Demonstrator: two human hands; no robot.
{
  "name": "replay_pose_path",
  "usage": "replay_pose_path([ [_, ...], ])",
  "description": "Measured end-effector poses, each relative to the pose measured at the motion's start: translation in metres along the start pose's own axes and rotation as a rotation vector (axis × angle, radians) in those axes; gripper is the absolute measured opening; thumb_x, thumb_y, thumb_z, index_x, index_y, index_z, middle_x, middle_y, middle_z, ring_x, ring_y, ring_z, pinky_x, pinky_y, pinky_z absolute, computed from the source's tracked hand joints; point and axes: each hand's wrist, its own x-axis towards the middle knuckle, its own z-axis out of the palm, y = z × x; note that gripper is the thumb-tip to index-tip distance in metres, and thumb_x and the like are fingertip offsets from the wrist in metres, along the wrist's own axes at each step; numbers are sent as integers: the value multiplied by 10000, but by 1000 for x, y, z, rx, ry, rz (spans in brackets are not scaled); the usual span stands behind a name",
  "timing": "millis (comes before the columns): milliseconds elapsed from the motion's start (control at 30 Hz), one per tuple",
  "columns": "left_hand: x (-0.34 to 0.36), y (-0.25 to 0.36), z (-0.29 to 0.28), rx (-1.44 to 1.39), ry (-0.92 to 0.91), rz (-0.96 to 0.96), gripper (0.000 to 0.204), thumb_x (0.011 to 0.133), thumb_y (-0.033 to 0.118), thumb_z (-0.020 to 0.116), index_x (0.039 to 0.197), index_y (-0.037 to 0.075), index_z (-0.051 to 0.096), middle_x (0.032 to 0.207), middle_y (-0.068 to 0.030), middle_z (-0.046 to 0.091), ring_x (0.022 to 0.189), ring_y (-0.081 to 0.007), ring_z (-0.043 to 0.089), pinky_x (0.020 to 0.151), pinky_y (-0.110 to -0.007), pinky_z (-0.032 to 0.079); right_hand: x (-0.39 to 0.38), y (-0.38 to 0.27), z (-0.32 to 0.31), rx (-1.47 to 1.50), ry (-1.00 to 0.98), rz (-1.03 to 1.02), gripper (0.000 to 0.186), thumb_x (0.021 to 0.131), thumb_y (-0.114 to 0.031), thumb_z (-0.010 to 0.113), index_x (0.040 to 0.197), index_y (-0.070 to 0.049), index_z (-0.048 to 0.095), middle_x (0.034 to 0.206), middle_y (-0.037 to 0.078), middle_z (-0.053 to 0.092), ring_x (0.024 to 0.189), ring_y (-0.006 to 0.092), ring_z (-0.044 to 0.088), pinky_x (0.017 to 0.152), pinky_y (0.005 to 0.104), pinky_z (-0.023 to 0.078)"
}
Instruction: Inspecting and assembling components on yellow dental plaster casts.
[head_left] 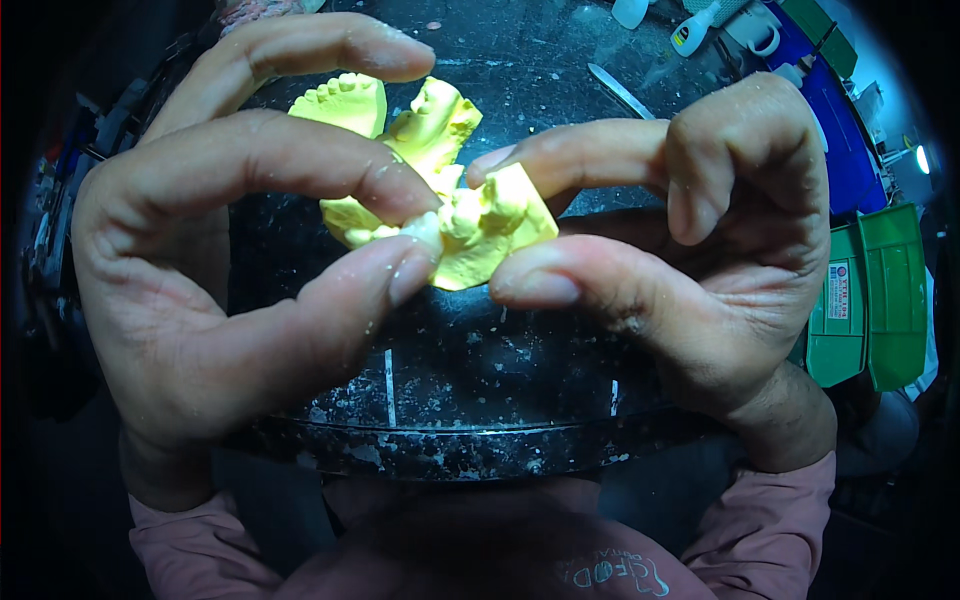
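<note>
My left hand (160, 270) pinches a small whitish tooth crown (425, 232) between thumb and forefinger, its other fingers raised above. Between the thumb and fingers of my right hand (740, 240) is a piece of a yellow dental cast (500, 228), tooth shapes showing on it. The crown is right up against the left side of this piece; whether it is seated on a tooth I cannot tell. Beyond it are more yellow cast parts: one with a row of teeth (342, 104), another (430, 125) beside it, and a third (350, 222) partly behind my left fingers.
A dark, speckled worktable (480, 380) with a curved front edge lies below. A thin metal blade-like tool (618, 90) rests toward the back right. Green bins (895, 300) stand at the right, near a blue container (850, 150). A white bottle (694, 30) and a mug (757, 32) are farther back.
</note>
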Motion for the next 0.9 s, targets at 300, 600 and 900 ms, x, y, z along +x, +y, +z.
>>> replay_pose_path([
  [300,8,2,-6,72,-75,99,246,703,156,778,893,13,716,1316,-221,572,1280,-311,509,1094,-421,333,8,-16,-1,-57,-40,61,529,774,86,780,965,-90,319,992,293,688,957,303,721,756,351,648],
  [600,9,8,-2,100,-22,71,215,669,71,770,872,13,730,1280,-206,598,1244,-299,540,1082,-427,361,3,-9,8,-21,1,-19,540,791,72,771,976,-90,290,1007,324,671,1004,350,703,782,374,646],
  [900,7,23,-7,611,75,337,293,596,132,783,879,85,723,1164,-197,635,1201,-388,542,1067,-526,387,9,-24,-16,-276,-279,-33,576,806,17,778,963,-134,246,1110,245,662,1110,329,615,859,446,624],
])
